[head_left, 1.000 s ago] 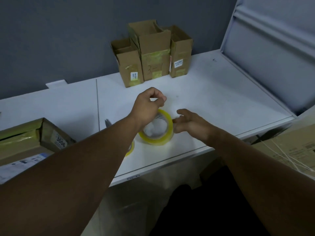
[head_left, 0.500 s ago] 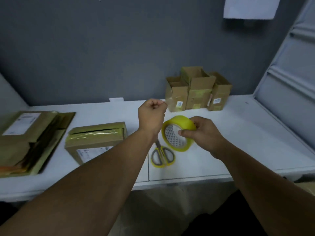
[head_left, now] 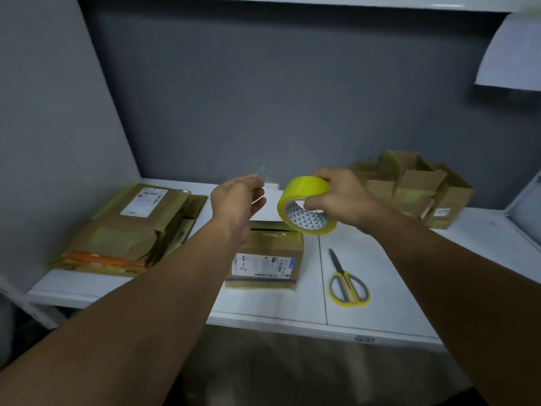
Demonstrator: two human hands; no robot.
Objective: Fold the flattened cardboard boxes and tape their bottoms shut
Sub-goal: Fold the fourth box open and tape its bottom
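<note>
My right hand (head_left: 341, 194) grips a yellow roll of tape (head_left: 306, 205) in the air above the white table (head_left: 380, 312). My left hand (head_left: 235, 200) pinches the clear free end of the tape (head_left: 263, 174), pulled out to the left of the roll. Below both hands sits a folded cardboard box (head_left: 268, 254) with a label on its front. A stack of flattened cardboard boxes (head_left: 128, 230) lies at the left of the table.
Yellow-handled scissors (head_left: 347, 281) lie on the table right of the box. Several folded open boxes (head_left: 415, 189) stand at the back right against the grey wall. A grey partition closes the left side.
The roll has been lifted off the table in my right hand. My left hand has drawn the tape end away to the left. My view has swung left and up.
</note>
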